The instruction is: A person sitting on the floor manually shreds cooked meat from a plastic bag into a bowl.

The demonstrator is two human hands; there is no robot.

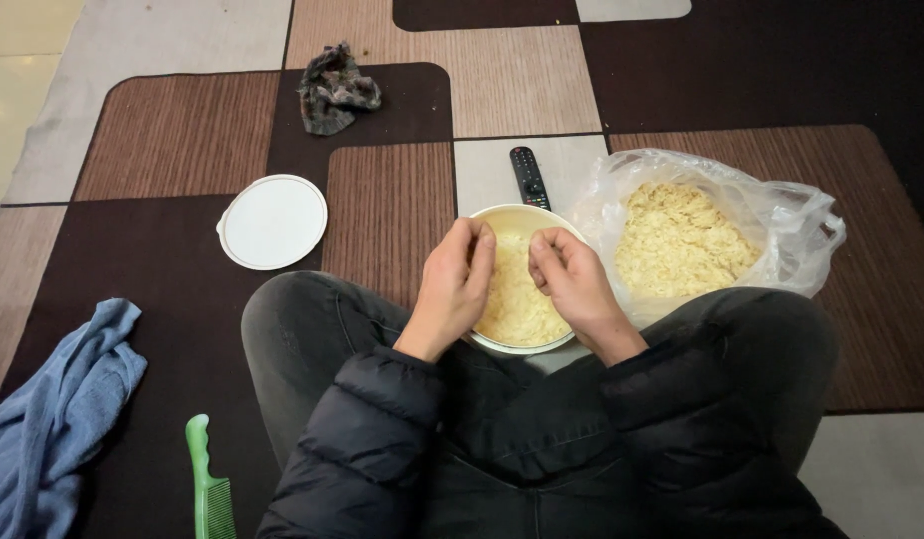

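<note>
A round cream bowl [512, 214] sits on the carpet between my crossed legs, partly filled with pale yellow crumbly flakes [517, 299]. My left hand [454, 284] hovers over the bowl's left side with fingers curled together, pinching some of the flakes. My right hand [574, 279] is over the bowl's right side, fingers bunched in the same way. To the right of the bowl an open clear plastic bag [781, 225] holds a larger heap of the same flakes [681, 240].
A white round lid [273, 222] lies on the carpet to the left. A black remote control [528, 176] lies behind the bowl. A dark crumpled cloth [334, 88] sits further back. A blue cloth [52, 419] and a green comb [208, 484] lie at the near left.
</note>
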